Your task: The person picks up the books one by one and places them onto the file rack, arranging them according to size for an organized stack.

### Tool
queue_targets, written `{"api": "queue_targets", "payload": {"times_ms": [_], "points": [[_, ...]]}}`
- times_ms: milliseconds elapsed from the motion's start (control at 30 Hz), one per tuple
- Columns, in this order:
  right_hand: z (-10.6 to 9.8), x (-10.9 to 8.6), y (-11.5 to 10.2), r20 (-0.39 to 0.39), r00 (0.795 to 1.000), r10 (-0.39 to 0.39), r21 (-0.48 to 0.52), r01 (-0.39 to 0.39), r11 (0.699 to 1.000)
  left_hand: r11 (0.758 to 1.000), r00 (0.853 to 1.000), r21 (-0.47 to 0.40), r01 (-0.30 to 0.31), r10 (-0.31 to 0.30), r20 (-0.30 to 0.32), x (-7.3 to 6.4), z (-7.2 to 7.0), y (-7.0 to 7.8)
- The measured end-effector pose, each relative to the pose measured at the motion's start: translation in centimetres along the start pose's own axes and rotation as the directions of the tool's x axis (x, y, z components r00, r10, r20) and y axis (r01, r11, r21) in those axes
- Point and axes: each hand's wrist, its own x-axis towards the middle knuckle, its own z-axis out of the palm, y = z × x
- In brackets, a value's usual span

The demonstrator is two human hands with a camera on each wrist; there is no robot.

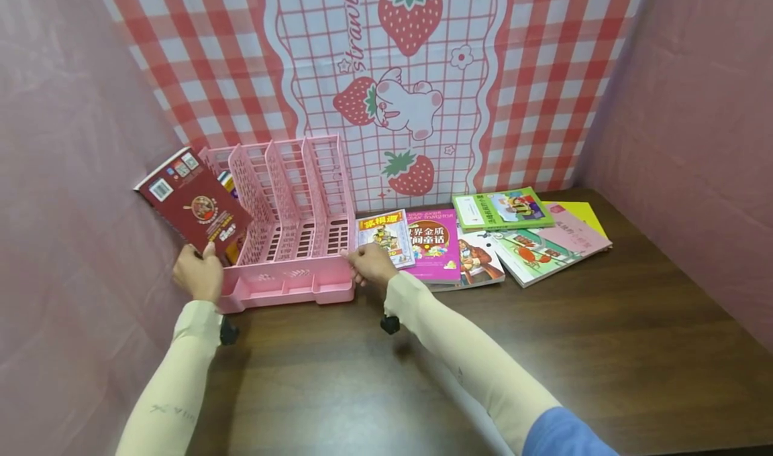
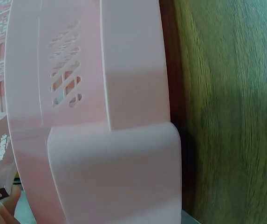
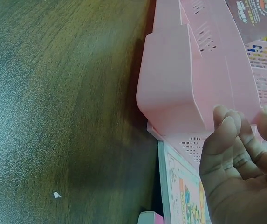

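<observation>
At the left of the table stands a pink plastic book rack point(image 1: 290, 268) with upright dividers and small front trays. A dark red book point(image 1: 196, 204), its barcode side showing, leans at a tilt over the rack's left end. My left hand point(image 1: 199, 273) grips this book by its lower corner, thumb on the cover; the left wrist view catches only fingertips point(image 2: 3, 205) at that corner. At the rack's front right corner, my right hand point(image 1: 371, 265) pinches the upper edge of the front wall between thumb and fingers, clearly seen in the right wrist view.
Another book point(image 1: 227, 182) stands in the leftmost slot, mostly hidden. Right of the rack lie a small comic book point(image 1: 384, 235), a magenta book point(image 1: 431, 241), a green book point(image 1: 501, 208) and several others, overlapping. Pink cloth point(image 1: 66, 174) hangs at the sides, a strawberry-print cloth point(image 1: 404, 107) behind.
</observation>
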Motion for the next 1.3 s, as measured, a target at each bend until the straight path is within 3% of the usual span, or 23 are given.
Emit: {"api": "queue_targets", "payload": {"times_ms": [200,467,700,967,1100,1300], "points": [[0.0,-0.1,0.0,-0.011,1.000,0.001,0.015,-0.001,1.000,0.999,0.999,0.033,0.032,-0.031,-0.025,0.5,-0.1,-0.3],[-0.3,-0.2,0.0,-0.010,1.000,-0.004,-0.002,0.004,1.000,0.994,0.996,0.067,0.084,-0.085,0.020,0.8,-0.1,-0.4],[-0.3,-0.2,0.0,-0.003,1.000,0.001,-0.001,-0.001,1.000,0.993,0.986,0.093,0.070,-0.083,0.145,1.4,0.7,0.2],[0.3,-0.2,0.3,0.010,1.000,-0.004,0.025,0.003,1.000,0.984,0.947,0.175,0.024,-0.079,0.312,2.1,1.1,0.8],[0.3,-0.1,0.3,0.002,1.000,-0.005,0.032,0.005,0.999,0.983,0.943,0.180,-0.024,-0.038,0.332,2.1,1.2,1.1],[0.0,0.0,0.1,-0.007,1.000,-0.006,0.021,0.006,1.000,0.983,0.956,0.174,-0.065,0.012,0.292,1.9,1.3,1.5]]}}
